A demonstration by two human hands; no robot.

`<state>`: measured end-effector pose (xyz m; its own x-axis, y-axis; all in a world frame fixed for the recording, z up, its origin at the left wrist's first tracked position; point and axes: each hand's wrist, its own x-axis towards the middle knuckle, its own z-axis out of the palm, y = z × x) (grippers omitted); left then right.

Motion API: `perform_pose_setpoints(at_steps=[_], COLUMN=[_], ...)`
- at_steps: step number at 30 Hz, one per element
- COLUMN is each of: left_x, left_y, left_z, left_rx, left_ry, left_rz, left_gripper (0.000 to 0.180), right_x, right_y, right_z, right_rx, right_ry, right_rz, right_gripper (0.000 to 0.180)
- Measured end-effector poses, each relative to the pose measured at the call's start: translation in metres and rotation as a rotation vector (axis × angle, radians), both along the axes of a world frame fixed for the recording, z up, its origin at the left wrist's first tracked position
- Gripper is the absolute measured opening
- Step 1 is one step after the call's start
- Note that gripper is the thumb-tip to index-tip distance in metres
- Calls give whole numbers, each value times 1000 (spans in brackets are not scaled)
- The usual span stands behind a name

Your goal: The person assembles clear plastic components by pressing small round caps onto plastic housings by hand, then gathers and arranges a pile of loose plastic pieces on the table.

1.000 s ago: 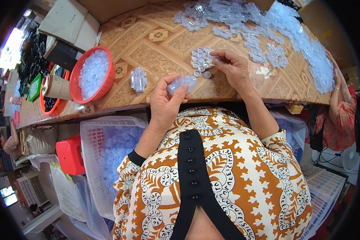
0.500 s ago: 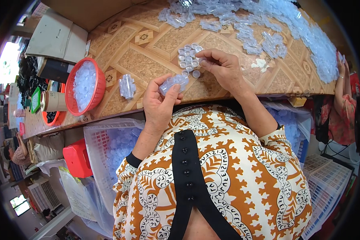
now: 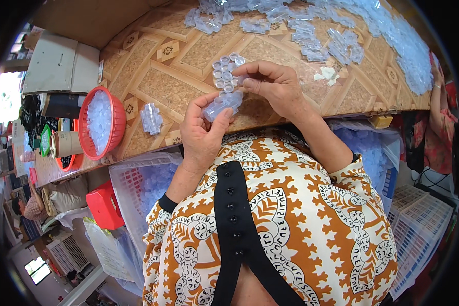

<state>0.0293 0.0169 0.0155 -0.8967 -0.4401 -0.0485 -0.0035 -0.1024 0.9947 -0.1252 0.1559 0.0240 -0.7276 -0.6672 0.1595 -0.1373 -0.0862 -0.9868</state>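
Single head view: the scene is seen from above, lens tilted steeply down and forward. The torso (image 3: pixel 270 224) fills the lower frame, close up. The table (image 3: pixel 178 76) lies beyond, across the top. Edges are bent by the fisheye; corners are blacked out.

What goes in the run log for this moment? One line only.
left hand: holds clear strip | right hand: fingers on loose caps | red basket: left, on table

Left hand (image 3: pixel 203 133) holds clear plastic strip (image 3: pixel 222 104); right hand (image 3: pixel 274 85) pinches cap (image 3: pixel 241 80).
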Motion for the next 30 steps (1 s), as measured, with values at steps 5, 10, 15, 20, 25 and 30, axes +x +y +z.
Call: perform_pose_setpoints(at_steps=[5, 10, 15, 20, 25, 30], left_x=[-3, -6, -9, -5, -7, -6], left_y=[2, 4, 2, 1, 1, -2], left_z=[-2, -3, -9, -5, -2, 2], left_rx=[-172, -348, -468, -468, -647, -679], left_ry=[-14, 59, 116, 27, 167, 153], left_rz=[4, -13, -20, -122, -82, -124], left_gripper=[49, 52, 57, 60, 64, 64], right_x=[14, 18, 18, 21, 10, 9], right_y=[6, 9, 10, 9, 10, 11], right_z=[13, 22, 23, 27, 36, 31], right_rx=[23, -11, 26, 111, 389, 287], right_ry=[-59, 75, 339, -31, 102, -71], right_rz=[103, 67, 189, 176, 192, 267], right_gripper=[21, 19, 16, 14, 18, 16])
